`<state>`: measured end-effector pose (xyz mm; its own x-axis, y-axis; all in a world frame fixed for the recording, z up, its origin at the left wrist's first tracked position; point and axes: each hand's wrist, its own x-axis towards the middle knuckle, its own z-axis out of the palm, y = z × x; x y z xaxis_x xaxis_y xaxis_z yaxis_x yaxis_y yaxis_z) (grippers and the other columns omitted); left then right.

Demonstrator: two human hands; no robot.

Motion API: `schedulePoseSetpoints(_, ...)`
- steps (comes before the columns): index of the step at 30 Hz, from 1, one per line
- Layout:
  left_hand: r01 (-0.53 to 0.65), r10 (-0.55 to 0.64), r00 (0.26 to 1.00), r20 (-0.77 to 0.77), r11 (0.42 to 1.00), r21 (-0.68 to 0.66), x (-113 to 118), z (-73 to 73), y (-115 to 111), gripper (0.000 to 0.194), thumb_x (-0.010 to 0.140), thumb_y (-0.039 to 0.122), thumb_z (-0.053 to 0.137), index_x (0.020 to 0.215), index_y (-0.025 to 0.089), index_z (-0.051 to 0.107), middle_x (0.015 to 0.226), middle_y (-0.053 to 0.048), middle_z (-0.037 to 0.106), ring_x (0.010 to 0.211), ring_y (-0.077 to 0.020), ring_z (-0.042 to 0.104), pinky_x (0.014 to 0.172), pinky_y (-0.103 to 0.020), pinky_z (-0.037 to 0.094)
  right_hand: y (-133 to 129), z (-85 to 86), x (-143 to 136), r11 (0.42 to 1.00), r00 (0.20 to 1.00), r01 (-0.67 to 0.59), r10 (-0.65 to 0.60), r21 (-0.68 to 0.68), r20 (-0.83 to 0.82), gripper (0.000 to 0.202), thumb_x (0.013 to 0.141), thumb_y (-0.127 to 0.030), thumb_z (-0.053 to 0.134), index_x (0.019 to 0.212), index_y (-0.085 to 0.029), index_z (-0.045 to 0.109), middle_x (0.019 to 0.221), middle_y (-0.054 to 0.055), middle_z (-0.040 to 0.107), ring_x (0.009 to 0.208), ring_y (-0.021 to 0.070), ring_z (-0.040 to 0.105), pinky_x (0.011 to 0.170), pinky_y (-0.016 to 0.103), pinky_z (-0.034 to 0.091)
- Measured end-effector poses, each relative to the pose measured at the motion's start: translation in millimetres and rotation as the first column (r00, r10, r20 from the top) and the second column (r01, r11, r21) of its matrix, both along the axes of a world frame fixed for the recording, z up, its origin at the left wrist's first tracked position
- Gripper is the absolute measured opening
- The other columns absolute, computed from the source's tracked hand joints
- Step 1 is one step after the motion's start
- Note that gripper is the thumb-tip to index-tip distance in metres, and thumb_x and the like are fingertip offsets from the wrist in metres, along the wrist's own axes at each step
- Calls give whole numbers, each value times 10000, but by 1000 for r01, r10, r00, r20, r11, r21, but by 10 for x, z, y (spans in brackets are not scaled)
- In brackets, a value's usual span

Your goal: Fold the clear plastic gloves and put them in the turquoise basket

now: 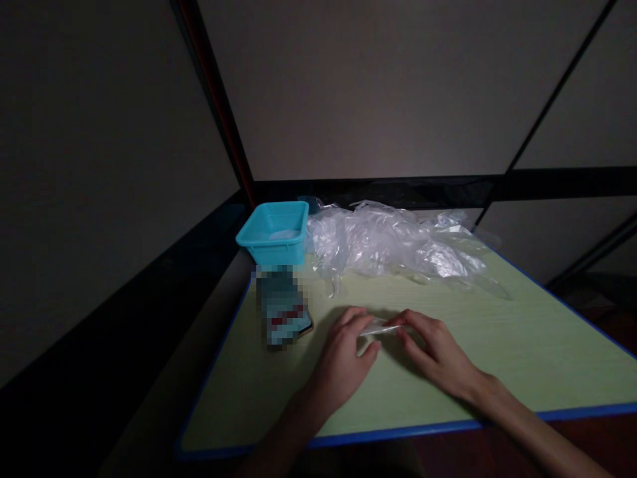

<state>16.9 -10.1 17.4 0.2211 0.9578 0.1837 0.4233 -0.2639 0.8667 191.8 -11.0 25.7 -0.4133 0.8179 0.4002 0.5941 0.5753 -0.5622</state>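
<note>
Clear plastic piece [376, 327] between the hands at the worktop [502, 352]: right hand [440, 350] pinches one end, left hand [343, 358] covers the other, fingers' grip unclear. Likely light, slippery; ends suit holding.

a table in the corner of a dim room

pale green table [537, 352] with blue edging [398, 433], set before a grey rear wall [368, 93]. beyond its far left corner, a dark reddish upright strip [213, 86] separates this wall from the shadowed left wall [99, 133]. a black band [572, 184] runs behind the far edge; dark reddish floor [472, 455] shows below the near edge.
</note>
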Motion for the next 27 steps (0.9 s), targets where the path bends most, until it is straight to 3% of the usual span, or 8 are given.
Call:
schedulePoseSetpoints(3, 10, 13, 979, 202, 994, -112, -53, 42, 12, 170, 692, 167, 557, 845, 160, 630, 901, -51, 651, 910, -215, 588, 859, -339, 438, 12, 40, -72, 974, 951, 39, -105, -225, -291, 197, 874, -309, 409, 788, -185, 536, 671, 7, 569, 619, 147, 539, 565, 259, 436)
schedulePoseSetpoints(6, 33, 26, 960, 280, 978, -207, -115, 32, -20, 146, 733, 274, 532, 734, 145, 600, 715, -29, 640, 728, -192, 606, 662, -270, 466, 63, 8, -152, 917, 814, -49, -193, -397, -548, 194, 825, -366, 483, 840, -180, 533, 622, -19, 517, 511, 115, 473, 455, 221, 364)
schedulePoseSetpoints(10, 6, 101, 925, 366, 960, -281, -156, -9, -75, 194, 742, 325, 528, 666, 148, 551, 604, 8, 583, 604, -143, 552, 572, -216, 404, 86, -24, -226, 862, 698, -180, -228, -475, -679, 275, 782, -354, 546, 998, -199, 478, 588, -54, 483, 446, 90, 421, 417, 200, 319)
schedulePoseSetpoints(14, -28, 189, 875, 446, 939, -344, -146, 9, -96, 188, 704, 326, 572, 644, 149, 549, 589, 25, 561, 579, -121, 504, 563, -202, 364, 33, -17, -254, 894, 747, -166, -161, -415, -645, 344, 769, -311, 570, 1079, -238, 439, 713, -19, 547, 586, 127, 512, 514, 237, 414)
schedulePoseSetpoints(18, 31, 184, 842, 508, 922, -386, -131, 56, -121, 187, 688, 321, 605, 642, 154, 533, 607, 17, 577, 601, -134, 531, 577, -210, 380, 7, -34, -265, 940, 814, -67, -143, -334, -563, 231, 762, -287, 576, 977, -229, 518, 802, 7, 543, 657, 142, 510, 544, 250, 426)
schedulePoseSetpoints(20, 59, 168, 823, 543, 925, -375, -126, 71, -139, 148, 689, 281, 612, 733, 155, 549, 703, -6, 620, 690, -161, 577, 639, -230, 420, 11, -49, -261, 934, 817, -84, -134, -346, -560, 168, 772, -274, 567, 929, -219, 543, 777, 1, 534, 629, 130, 491, 523, 240, 405)
schedulePoseSetpoints(23, 3, 204, 773, 601, 945, -326, -122, 71, -158, 240, 692, 217, 612, 916, 166, 542, 897, -38, 639, 857, -189, 601, 747, -261, 447, 19, -69, -241, 921, 819, -108, -131, -375, -559, 137, 775, -254, 569, 907, -215, 566, 735, -13, 526, 599, 116, 466, 510, 228, 377)
schedulePoseSetpoints(27, -72, 245, 751, 613, 954, -293, -123, 53, -160, 261, 729, 212, 606, 969, 184, 506, 877, -25, 625, 846, -175, 607, 728, -247, 456, 22, -73, -216, 912, 842, -133, -103, -389, -530, 96, 771, -236, 578, 862, -213, 599, 765, -1, 572, 656, 125, 490, 564, 238, 385)
